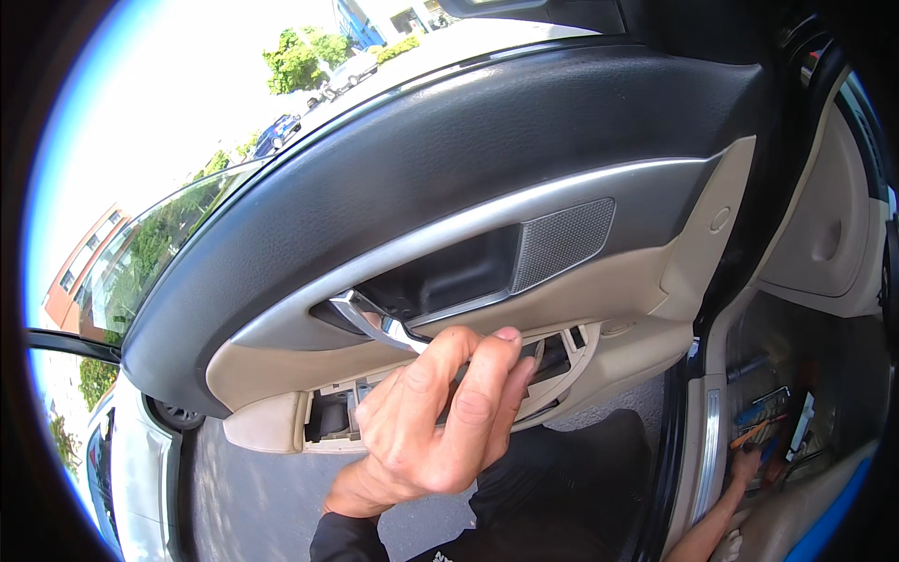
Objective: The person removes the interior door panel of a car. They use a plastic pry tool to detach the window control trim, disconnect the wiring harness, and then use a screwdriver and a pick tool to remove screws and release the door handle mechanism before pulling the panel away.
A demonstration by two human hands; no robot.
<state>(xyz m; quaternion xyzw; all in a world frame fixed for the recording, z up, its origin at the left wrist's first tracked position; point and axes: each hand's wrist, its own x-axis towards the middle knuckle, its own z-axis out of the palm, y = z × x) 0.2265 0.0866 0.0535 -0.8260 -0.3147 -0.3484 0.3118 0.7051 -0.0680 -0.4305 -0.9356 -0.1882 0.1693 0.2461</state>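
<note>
Door panel [421, 140] of a car, one, inner face toward me, swung outward across the middle of my view. Nearest items first.

Left hand [435, 407], bare, in a black sleeve [346, 539]: raised before the armrest [632, 361], fingers curled and bunched close together at the lower end of the handle. I cannot tell whether they pinch anything; the hand itself covers the contact.

Black-clad leg [571, 478], below the armrest, above grey pavement [253, 506].

Armrest: beige, its top uncovered along an open slot [328, 417], with dark parts inside, partly behind the hand.

Inner door handle [375, 323]: chrome, set at the left end of a black recess [449, 267]. Beside the recess, a mesh grille [562, 242]. Silver trim arches above both; the upper panel is dark and grained.

Right hand [746, 461], lower right, bare forearm: down at the car floor, touching or just above an orange tool [749, 434]. Its fingers are too small and shaded for me to tell their state. Blue tool [749, 412] near it, among others.

Beyond the door: white car [150, 459] at left, blue car [276, 134], green trees [300, 58], reddish building [84, 262].
</note>
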